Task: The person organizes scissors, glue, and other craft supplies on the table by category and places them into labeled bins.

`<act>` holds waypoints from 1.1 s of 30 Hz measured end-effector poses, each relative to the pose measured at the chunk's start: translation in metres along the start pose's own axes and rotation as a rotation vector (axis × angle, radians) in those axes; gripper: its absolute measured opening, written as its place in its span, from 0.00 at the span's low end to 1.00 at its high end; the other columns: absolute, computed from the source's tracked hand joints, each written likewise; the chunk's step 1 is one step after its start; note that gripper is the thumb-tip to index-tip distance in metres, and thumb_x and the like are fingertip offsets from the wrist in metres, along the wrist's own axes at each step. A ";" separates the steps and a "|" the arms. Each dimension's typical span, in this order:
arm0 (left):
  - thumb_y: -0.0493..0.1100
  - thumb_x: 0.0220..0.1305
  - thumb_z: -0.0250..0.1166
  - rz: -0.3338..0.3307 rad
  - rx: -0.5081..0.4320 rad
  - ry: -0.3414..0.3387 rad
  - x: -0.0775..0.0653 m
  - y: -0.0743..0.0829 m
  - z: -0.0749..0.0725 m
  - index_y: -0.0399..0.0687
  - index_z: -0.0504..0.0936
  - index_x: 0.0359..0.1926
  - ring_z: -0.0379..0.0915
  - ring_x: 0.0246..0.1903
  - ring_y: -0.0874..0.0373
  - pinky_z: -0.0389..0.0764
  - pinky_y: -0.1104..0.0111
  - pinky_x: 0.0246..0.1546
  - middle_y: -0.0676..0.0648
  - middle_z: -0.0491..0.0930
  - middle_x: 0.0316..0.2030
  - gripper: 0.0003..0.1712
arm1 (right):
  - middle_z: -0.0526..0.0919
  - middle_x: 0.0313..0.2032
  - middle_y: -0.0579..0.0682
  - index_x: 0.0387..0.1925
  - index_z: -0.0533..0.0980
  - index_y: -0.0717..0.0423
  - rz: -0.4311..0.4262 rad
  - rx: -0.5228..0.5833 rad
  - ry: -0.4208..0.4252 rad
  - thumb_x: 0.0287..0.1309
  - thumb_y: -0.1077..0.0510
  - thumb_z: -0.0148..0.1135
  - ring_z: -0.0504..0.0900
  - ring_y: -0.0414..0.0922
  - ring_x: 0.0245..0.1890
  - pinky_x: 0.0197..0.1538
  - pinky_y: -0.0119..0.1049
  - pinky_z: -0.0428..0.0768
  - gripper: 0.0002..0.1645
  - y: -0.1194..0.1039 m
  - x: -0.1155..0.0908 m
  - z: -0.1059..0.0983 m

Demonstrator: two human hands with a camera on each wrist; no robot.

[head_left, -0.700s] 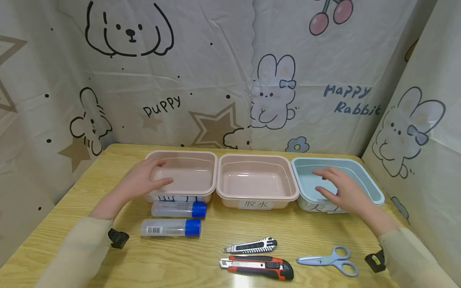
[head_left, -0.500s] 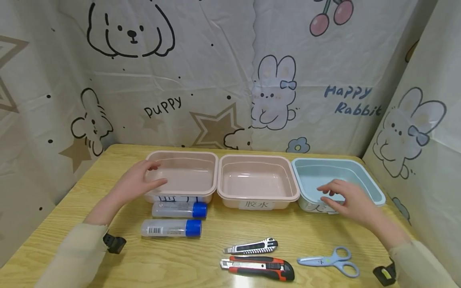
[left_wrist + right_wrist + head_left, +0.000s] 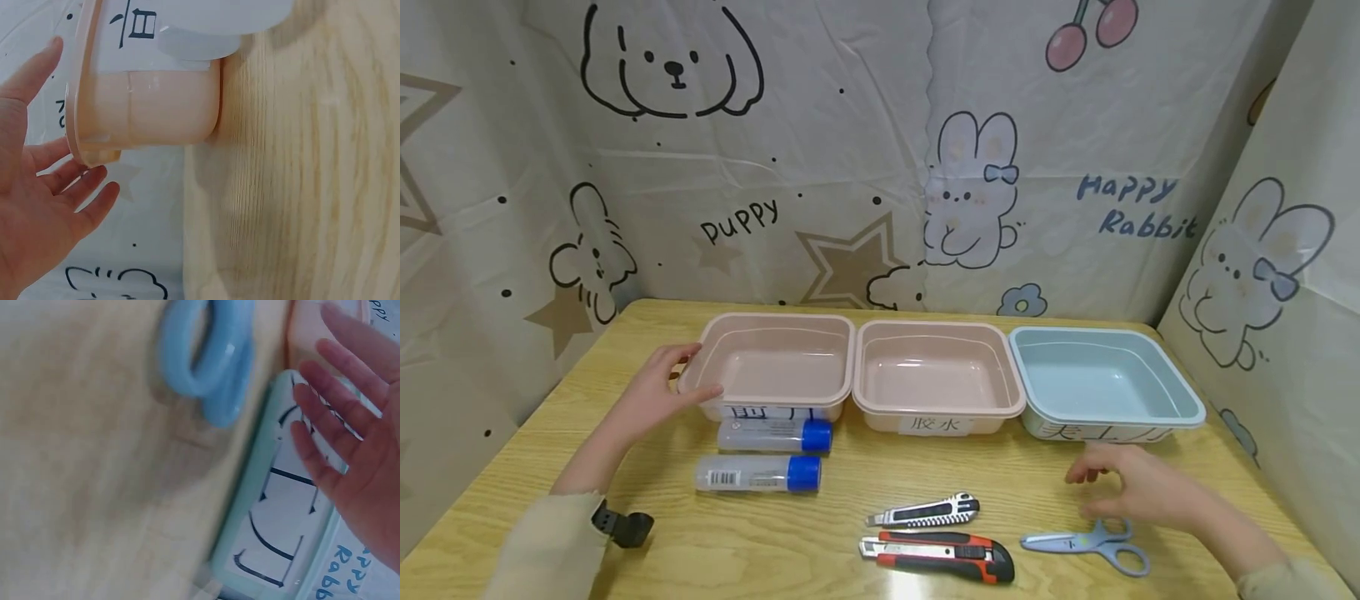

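Note:
My left hand [image 3: 658, 392] is at the left end of the left pink bin [image 3: 786, 382], fingers by its outer side and thumb over the front rim. In the left wrist view the fingers [image 3: 94, 181] are spread, with fingertips close to the rim; firm contact cannot be told. My right hand [image 3: 1138, 487] hovers in front of the blue bin [image 3: 1108, 421], just above the handles of the light blue scissors [image 3: 1060, 543]. Its fingers [image 3: 322, 412] look relaxed in the right wrist view and hold nothing.
A middle pink bin [image 3: 936, 408] stands between the others. Two clear tubes with blue caps [image 3: 802, 473] lie before the left bin. A silver utility knife [image 3: 925, 512] and a red-black utility knife [image 3: 940, 557] lie at front centre. A printed curtain [image 3: 865, 150] hangs behind.
My right hand has come back from over the blue bin, down towards the scissors. My left hand has moved left, from over the left pink bin to its outer end.

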State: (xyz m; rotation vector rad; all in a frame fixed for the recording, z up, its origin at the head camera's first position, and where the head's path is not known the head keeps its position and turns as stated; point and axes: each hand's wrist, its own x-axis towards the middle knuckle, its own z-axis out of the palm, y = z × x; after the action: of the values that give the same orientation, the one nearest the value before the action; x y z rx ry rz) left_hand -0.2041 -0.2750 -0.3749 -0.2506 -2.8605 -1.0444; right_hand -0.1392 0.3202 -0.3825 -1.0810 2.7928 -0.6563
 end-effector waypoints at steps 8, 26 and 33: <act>0.58 0.53 0.64 -0.040 -0.034 -0.033 -0.008 -0.004 0.000 0.35 0.48 0.68 0.58 0.55 0.33 0.66 0.44 0.52 0.29 0.53 0.61 0.53 | 0.71 0.38 0.36 0.41 0.72 0.43 0.094 0.094 -0.222 0.34 0.38 0.70 0.70 0.34 0.39 0.41 0.32 0.74 0.30 0.000 -0.007 0.013; 0.57 0.53 0.64 -0.105 -0.145 -0.071 -0.009 -0.011 0.007 0.40 0.43 0.70 0.66 0.51 0.41 0.73 0.52 0.45 0.34 0.58 0.61 0.55 | 0.71 0.32 0.32 0.28 0.73 0.38 -0.039 0.118 -0.154 0.42 0.53 0.70 0.67 0.30 0.33 0.33 0.28 0.69 0.13 0.007 0.000 0.017; 0.54 0.54 0.65 -0.090 -0.173 -0.088 -0.010 -0.012 0.006 0.42 0.41 0.70 0.64 0.51 0.42 0.73 0.58 0.42 0.34 0.58 0.60 0.54 | 0.73 0.30 0.30 0.29 0.72 0.37 -0.072 0.047 -0.052 0.41 0.56 0.70 0.68 0.30 0.31 0.33 0.30 0.72 0.15 -0.008 0.026 0.005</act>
State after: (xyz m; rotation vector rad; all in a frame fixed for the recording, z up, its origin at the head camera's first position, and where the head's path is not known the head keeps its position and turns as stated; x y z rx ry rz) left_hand -0.1968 -0.2821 -0.3883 -0.1860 -2.8848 -1.3330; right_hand -0.1529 0.2964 -0.3817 -1.1762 2.6919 -0.6874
